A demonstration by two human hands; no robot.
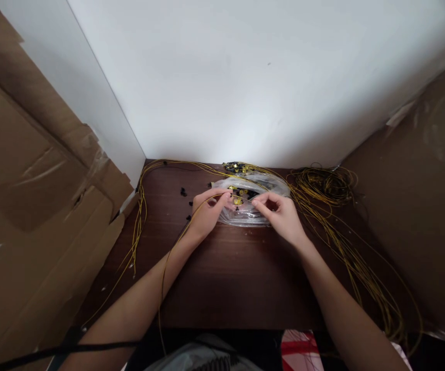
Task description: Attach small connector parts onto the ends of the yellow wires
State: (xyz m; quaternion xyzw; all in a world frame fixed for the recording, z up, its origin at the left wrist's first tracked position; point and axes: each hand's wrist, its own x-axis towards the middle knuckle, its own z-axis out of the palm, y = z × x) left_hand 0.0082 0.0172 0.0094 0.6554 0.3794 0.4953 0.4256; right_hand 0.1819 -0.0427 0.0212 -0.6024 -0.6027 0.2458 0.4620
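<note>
Over the middle of the dark brown table, my left hand (207, 212) pinches a thin yellow cable (176, 241), which runs back over my left forearm and down past the table's front edge. My right hand (278, 212) is closed, thumb against forefinger, at the thin end of that strand, a short gap to the right of my left hand. Beneath both hands lies a clear plastic bag (241, 221) with small yellow and black parts (238, 202) in its opening.
Yellow cables (338, 239) run down the table's right side, and a coil (325, 184) lies at the back right. More strands (139, 221) cross the left. Small black pieces (184, 191) lie left of the bag. Cardboard (33, 206) and a white wall (226, 82) enclose the table (238, 288).
</note>
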